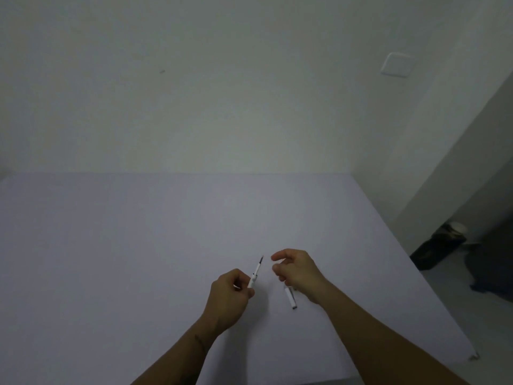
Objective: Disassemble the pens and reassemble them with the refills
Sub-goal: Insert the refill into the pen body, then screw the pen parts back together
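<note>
slim white plastic pen with dark tip (256, 273): uncapped, tilted, tip pointing up and away, above table | short white tube piece with dark end (290, 298): lying flat on table

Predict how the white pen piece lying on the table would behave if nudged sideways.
The white pen piece looks round and slim, so it would probably roll on the smooth table. It seems light and likely stiff plastic.

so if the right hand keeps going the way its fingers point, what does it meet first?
Probably the dark tip end of the pen held in the left hand. The right hand is open, fingers aimed left toward it; depth from one view is unclear.
</note>
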`<state>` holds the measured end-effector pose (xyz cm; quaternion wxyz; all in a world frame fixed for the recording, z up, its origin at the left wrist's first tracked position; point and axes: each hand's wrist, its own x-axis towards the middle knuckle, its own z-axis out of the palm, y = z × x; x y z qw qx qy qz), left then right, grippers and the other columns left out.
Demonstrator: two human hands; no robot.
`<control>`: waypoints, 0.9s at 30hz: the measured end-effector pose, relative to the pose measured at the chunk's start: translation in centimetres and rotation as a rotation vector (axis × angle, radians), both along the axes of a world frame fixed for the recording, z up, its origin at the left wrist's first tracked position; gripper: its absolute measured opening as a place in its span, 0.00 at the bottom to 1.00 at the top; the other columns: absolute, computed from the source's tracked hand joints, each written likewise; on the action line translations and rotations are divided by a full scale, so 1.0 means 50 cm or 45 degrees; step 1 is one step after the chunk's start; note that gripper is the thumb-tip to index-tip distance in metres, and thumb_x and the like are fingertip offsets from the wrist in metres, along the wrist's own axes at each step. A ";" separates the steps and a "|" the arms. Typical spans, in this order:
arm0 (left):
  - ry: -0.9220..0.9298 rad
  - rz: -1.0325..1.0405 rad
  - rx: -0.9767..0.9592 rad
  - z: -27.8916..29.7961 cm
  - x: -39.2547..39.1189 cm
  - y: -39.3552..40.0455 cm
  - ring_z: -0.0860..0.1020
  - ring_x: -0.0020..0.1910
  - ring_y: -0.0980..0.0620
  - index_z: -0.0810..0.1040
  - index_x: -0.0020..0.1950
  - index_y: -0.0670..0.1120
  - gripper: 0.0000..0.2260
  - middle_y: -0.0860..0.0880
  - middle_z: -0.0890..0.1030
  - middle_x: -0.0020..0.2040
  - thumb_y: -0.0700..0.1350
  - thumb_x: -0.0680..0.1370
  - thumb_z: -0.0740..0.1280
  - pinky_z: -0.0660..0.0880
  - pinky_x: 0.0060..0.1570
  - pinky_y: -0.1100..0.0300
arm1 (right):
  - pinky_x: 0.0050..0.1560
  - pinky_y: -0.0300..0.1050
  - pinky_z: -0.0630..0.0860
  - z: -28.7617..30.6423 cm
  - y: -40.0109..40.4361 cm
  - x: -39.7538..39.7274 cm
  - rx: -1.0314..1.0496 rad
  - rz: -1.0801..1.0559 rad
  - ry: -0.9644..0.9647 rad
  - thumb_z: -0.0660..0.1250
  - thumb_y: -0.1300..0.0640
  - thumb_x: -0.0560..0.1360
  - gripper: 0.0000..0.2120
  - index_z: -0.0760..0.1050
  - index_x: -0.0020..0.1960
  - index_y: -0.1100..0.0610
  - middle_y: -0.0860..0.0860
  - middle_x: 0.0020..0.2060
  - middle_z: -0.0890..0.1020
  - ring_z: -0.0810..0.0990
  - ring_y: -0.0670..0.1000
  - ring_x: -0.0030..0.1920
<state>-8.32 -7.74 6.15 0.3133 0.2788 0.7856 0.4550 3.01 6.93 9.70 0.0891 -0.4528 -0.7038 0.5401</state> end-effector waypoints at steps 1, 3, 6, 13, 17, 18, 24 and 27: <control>0.000 0.007 0.001 0.001 -0.003 0.002 0.78 0.35 0.47 0.79 0.40 0.45 0.04 0.44 0.82 0.40 0.38 0.73 0.72 0.80 0.37 0.53 | 0.35 0.42 0.76 -0.003 0.015 0.010 -0.001 -0.039 -0.025 0.70 0.62 0.72 0.09 0.81 0.52 0.56 0.53 0.35 0.82 0.80 0.49 0.33; 0.008 0.019 -0.004 0.002 -0.005 0.006 0.79 0.35 0.46 0.79 0.39 0.45 0.04 0.44 0.82 0.40 0.38 0.72 0.72 0.81 0.38 0.51 | 0.36 0.44 0.76 -0.013 0.044 0.032 -0.006 -0.098 -0.087 0.69 0.64 0.72 0.10 0.81 0.52 0.58 0.55 0.35 0.82 0.80 0.51 0.33; 0.025 0.018 -0.027 -0.006 0.000 0.011 0.79 0.34 0.48 0.79 0.39 0.46 0.04 0.45 0.82 0.39 0.39 0.72 0.72 0.80 0.37 0.52 | 0.35 0.43 0.77 -0.035 0.074 0.065 0.021 -0.109 -0.202 0.67 0.66 0.71 0.12 0.81 0.53 0.58 0.57 0.38 0.83 0.80 0.51 0.34; 0.080 -0.027 -0.177 -0.009 0.000 0.037 0.78 0.35 0.50 0.78 0.39 0.46 0.04 0.46 0.81 0.39 0.39 0.72 0.71 0.78 0.36 0.57 | 0.42 0.40 0.75 -0.111 0.109 0.099 0.160 0.049 -0.450 0.65 0.63 0.73 0.13 0.81 0.55 0.55 0.55 0.50 0.83 0.81 0.52 0.46; 0.113 -0.039 -0.264 -0.011 0.004 0.053 0.77 0.35 0.53 0.79 0.40 0.48 0.05 0.49 0.81 0.39 0.39 0.73 0.70 0.73 0.34 0.63 | 0.43 0.40 0.74 -0.143 0.124 0.096 0.210 0.126 -0.533 0.66 0.60 0.73 0.11 0.80 0.55 0.55 0.53 0.49 0.81 0.79 0.52 0.45; 0.119 -0.030 -0.280 -0.012 0.008 0.058 0.77 0.35 0.53 0.79 0.40 0.47 0.04 0.49 0.81 0.39 0.39 0.73 0.70 0.73 0.34 0.63 | 0.43 0.39 0.74 -0.149 0.127 0.095 0.231 0.139 -0.550 0.67 0.58 0.72 0.10 0.80 0.53 0.55 0.52 0.47 0.80 0.78 0.51 0.43; 0.135 -0.022 -0.366 -0.016 0.038 0.087 0.78 0.36 0.52 0.80 0.42 0.47 0.03 0.49 0.82 0.40 0.40 0.74 0.70 0.75 0.34 0.63 | 0.38 0.43 0.74 -0.171 0.135 0.071 0.361 0.218 -0.603 0.68 0.50 0.73 0.09 0.74 0.43 0.55 0.51 0.39 0.76 0.75 0.53 0.36; 0.153 0.008 -0.400 -0.016 0.047 0.092 0.79 0.37 0.51 0.80 0.42 0.47 0.02 0.48 0.82 0.41 0.40 0.74 0.70 0.74 0.34 0.63 | 0.30 0.40 0.70 -0.177 0.132 0.059 0.427 0.253 -0.653 0.68 0.49 0.73 0.11 0.72 0.41 0.56 0.50 0.36 0.74 0.71 0.52 0.32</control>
